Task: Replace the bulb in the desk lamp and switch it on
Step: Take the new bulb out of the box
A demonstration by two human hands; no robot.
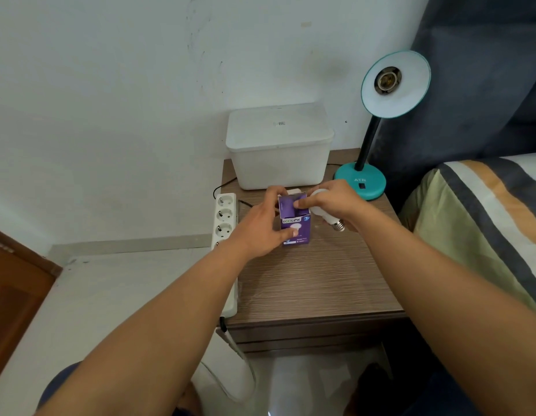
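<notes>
Bulb: white, screw cap toward the camera, carried in the right hand just beside the box and low over the bedside table; whether it touches the wood cannot be told.
Bulb box: purple carton standing upright on the table, top flaps open. Contents hidden; cannot tell whether another bulb sits inside.
Lamp socket: empty, so the lamp likely waits for a bulb.
Desk lamp: teal base at the table's back right corner, shade tilted to face the camera, well apart from the hands.
Left hand: wrapped round the carton's left side, thumb pressed on the front face, fingers curled behind; probably steadying it.
Right hand: palm down over the bulb, fingers closed round the globe, fingertips reaching to the carton's open top.
Arms: both stretched forward, converging on the carton.
Surroundings: white lidded bin behind the carton; power strip along the table's left edge.
</notes>
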